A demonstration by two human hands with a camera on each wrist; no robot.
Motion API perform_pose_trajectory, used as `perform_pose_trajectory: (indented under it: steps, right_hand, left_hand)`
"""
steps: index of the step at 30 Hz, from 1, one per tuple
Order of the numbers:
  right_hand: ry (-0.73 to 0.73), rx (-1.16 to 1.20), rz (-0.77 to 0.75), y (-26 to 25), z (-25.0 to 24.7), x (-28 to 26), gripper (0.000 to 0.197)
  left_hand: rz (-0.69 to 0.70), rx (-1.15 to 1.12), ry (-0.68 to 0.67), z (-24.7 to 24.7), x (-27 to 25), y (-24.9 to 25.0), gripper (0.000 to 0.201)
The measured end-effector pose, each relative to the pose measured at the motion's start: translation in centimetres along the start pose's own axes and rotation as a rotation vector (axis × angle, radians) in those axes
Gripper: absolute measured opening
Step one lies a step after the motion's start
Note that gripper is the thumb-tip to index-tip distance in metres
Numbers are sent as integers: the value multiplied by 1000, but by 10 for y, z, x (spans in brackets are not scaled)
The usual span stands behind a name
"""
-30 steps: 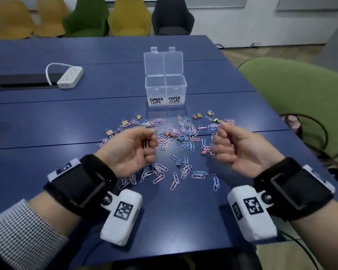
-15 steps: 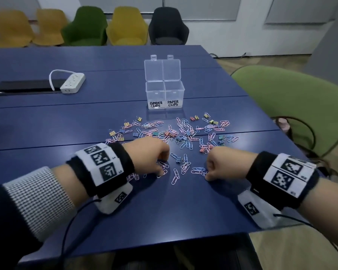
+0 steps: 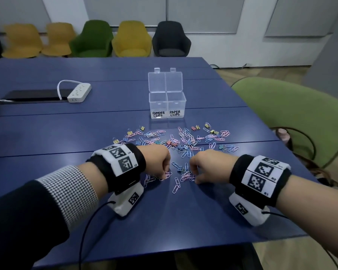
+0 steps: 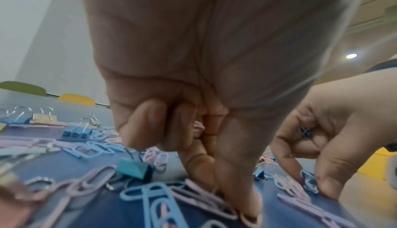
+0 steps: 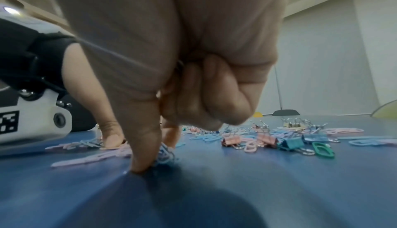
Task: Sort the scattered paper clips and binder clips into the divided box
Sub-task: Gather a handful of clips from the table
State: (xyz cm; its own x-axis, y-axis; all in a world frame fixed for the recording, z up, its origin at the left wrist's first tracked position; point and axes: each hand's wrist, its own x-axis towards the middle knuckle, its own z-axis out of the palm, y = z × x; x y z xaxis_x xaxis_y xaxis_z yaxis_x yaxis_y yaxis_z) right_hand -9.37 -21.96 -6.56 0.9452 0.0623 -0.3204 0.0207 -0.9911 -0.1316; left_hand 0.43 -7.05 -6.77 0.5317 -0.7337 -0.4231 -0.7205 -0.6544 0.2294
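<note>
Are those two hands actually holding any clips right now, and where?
Left hand pinches a pink paper clip at its end; right hand pinches blue paper clips between thumb and fingertip.

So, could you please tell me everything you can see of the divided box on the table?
The divided box is small, of clear plastic, with two compartments side by side, each with its own hinged lid standing open and upright at the back. Handwritten labels on the front read BINDER CLIPS on the left and PAPER CLIPS on the right. Both compartments look empty. It stands upright on the blue table, just beyond the scattered clips, which do not touch it; neither hand touches it.
</note>
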Motion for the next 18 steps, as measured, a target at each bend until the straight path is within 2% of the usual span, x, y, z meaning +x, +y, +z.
perform_pose_trajectory:
  steps: [4,9,12,15,18]
  right_hand:
    - [-70,-10,-59,2,-4,8,6]
    - [-142,-16,-95,7,-4,18,7]
    - [-147,32,-87,14,-2,20,10]
    - [-95,347,-40,34,-8,16,12]
    - [-36,952,16,56,-19,7,13]
  left_hand:
    - [7,36,-55,-3,4,0,6]
    - [11,160,-116,-4,8,3,20]
    - [32,186,-131,-5,8,2,16]
    - [64,67,-72,-11,4,-5,17]
    - [67,-247,67,-24,-1,-23,17]
